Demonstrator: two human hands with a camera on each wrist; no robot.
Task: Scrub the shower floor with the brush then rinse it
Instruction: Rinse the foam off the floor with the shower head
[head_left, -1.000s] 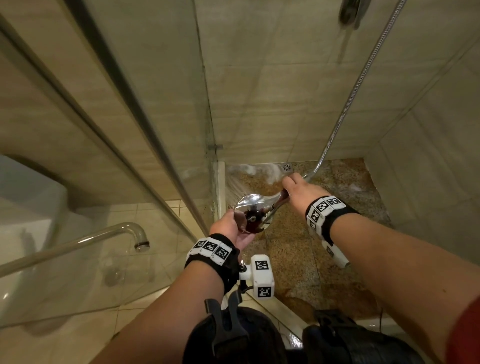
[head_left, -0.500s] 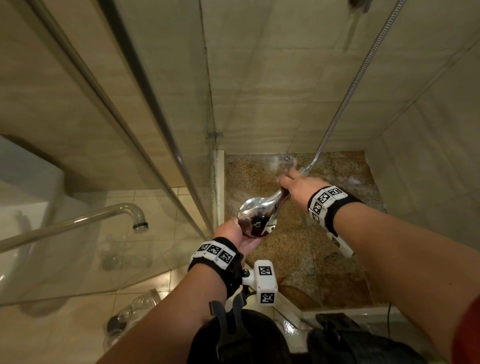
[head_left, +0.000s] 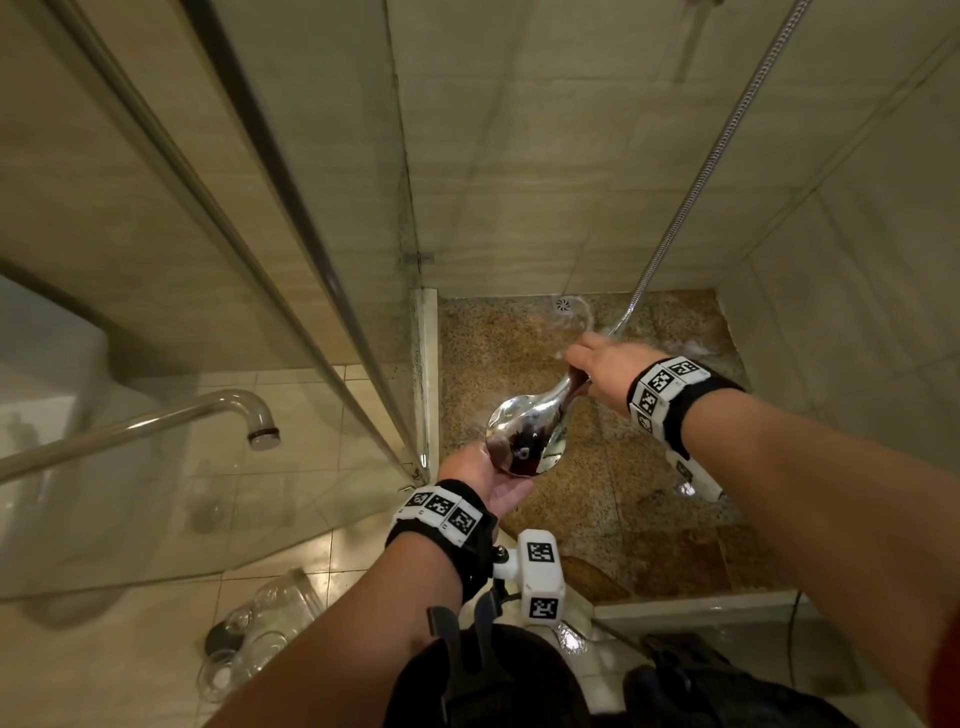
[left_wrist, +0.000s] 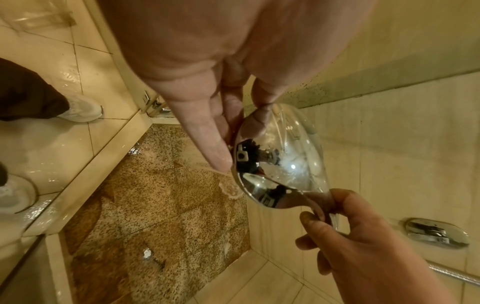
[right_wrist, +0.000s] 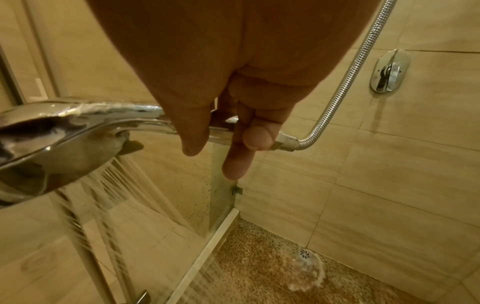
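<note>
Both hands clamp the spraying chrome shower head (head_left: 524, 441): right hand (head_left: 597, 371) on its handle, left hand (head_left: 485, 480) steadying the rim; wet chrome might slip, dousing the glass door (head_left: 291, 291).

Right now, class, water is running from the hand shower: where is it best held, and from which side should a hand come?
Take the hand shower by its narrow handle, near the hose joint, coming from above so the fingers curl round it. The wide head sprays downward, so the underside stays free. The right hand holds it this way; the left hand steadies the head's rim.
</note>
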